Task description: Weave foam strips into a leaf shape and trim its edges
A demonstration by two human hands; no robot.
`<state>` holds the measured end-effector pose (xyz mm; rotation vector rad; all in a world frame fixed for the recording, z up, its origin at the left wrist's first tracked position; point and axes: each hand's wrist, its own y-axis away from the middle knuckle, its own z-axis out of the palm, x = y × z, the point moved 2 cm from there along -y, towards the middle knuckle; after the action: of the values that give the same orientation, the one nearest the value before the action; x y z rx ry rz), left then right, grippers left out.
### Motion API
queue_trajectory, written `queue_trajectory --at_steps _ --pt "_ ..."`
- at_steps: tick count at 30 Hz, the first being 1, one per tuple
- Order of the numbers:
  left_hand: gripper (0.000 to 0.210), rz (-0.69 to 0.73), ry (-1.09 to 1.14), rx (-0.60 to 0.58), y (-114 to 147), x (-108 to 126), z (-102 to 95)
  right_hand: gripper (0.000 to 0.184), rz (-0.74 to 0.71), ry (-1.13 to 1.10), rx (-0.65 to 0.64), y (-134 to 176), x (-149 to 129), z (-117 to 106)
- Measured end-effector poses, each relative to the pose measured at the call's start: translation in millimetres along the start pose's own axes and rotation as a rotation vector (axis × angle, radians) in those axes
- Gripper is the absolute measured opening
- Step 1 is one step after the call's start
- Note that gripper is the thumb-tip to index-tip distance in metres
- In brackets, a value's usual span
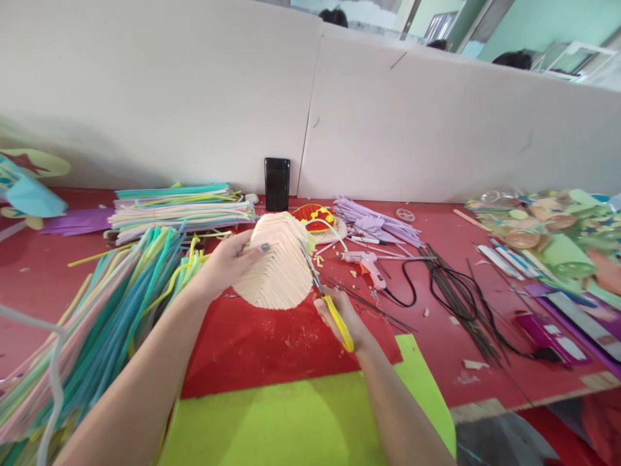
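Note:
A cream leaf-shaped piece (pixel 274 275), ribbed in a chevron pattern, is held up over a red sheet (pixel 272 353). My left hand (pixel 233 262) grips it by its left edge, thumb lying across the front. In my right hand (pixel 344 317) is a pair of scissors (pixel 334 317) with yellow handles. Their blades point up and away along the right edge of the cream piece. Whether the blades touch that edge is hard to see. Small cream offcuts (pixel 319 261) lie just right of the piece.
A pink glue gun (pixel 366 264) with a black cord rests to the right. Pipe cleaner bundles (pixel 184 210) fill the left side. A black phone (pixel 277 184) leans on the white partition (pixel 194 97). Purple pipe cleaners (pixel 376 220) lie behind the glue gun.

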<state>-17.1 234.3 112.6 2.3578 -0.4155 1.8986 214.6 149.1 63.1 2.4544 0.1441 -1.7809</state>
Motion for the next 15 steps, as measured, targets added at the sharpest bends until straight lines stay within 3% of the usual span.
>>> queue_trajectory --at_steps 8,15 --pt "0.056 0.024 0.026 -0.007 1 -1 0.2 0.054 -0.039 -0.065 0.016 3 -3 1" --pt "0.057 0.025 0.065 0.015 1 2 7.0 0.058 -0.076 0.004 -0.067 3 -10 -4"
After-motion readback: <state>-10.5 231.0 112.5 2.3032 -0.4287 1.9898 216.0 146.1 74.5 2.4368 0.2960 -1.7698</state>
